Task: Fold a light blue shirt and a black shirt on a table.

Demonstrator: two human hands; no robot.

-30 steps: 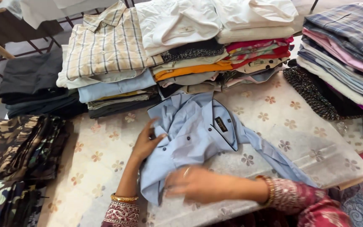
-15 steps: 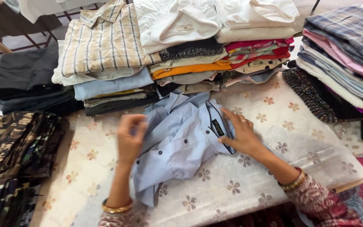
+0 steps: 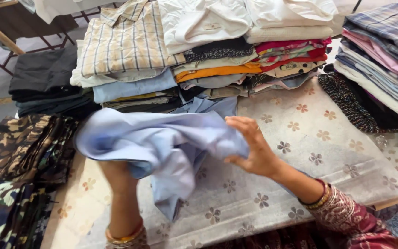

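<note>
1. The light blue shirt (image 3: 162,143) is bunched and lifted above the desk (image 3: 328,152), between the person's two hands, with one loose end hanging down toward the floral cover.
2. The right hand (image 3: 249,147) pinches the shirt's right edge, fingers closed on the fabric.
3. The left hand is hidden under the cloth; only its forearm with gold bangles (image 3: 124,236) shows, so I cannot tell its grip, though it seems to carry the shirt from below.
4. Just behind the shirt stand stacks of folded shirts (image 3: 199,60); a camouflage pile (image 3: 19,175) lies to the left.
5. Risk, as I judge it: the hanging end could drag and crease, or a swing of the cloth could brush the nearest stack and topple its upper garments, since they sit so close.
</note>
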